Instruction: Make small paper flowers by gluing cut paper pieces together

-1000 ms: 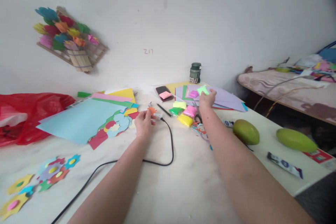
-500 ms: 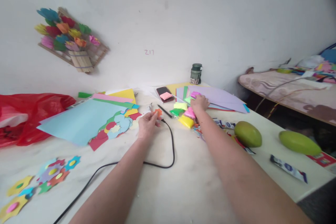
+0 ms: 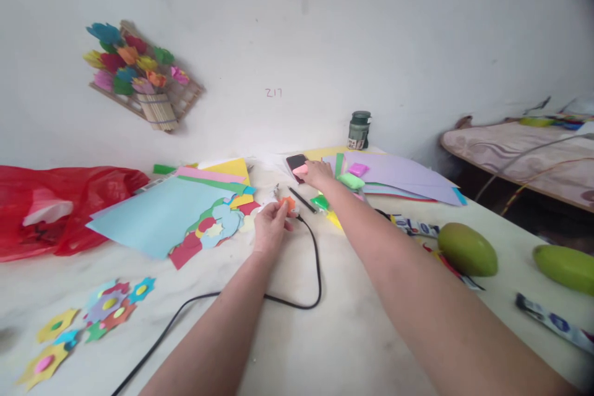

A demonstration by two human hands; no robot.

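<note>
My left hand [image 3: 270,227] pinches a small orange paper flower [image 3: 288,204] above the table, beside the end of a black cable [image 3: 318,272]. My right hand [image 3: 318,173] reaches over the clay packets, its fingers at a light pink packet [image 3: 300,170] lying on the dark phone [image 3: 293,161]; whether they grip it is not clear. Under and beside my right forearm are a magenta packet [image 3: 358,169], a light green packet [image 3: 351,181], a green packet [image 3: 320,202] and a partly covered yellow one [image 3: 333,219]. A black pen [image 3: 302,200] lies between my hands.
Coloured sheets [image 3: 143,216] and paper cutouts [image 3: 213,229] lie left, near a red plastic bag [image 3: 93,198] and finished paper flowers [image 3: 109,304]. On the right are purple sheets [image 3: 394,172], two green mangoes [image 3: 466,249] and a tube [image 3: 554,322]. A bottle [image 3: 359,130] stands by the wall.
My right hand has moved left from the magenta packet to the light pink one on the phone. My left hand still holds the orange flower. The view has shifted a little.
</note>
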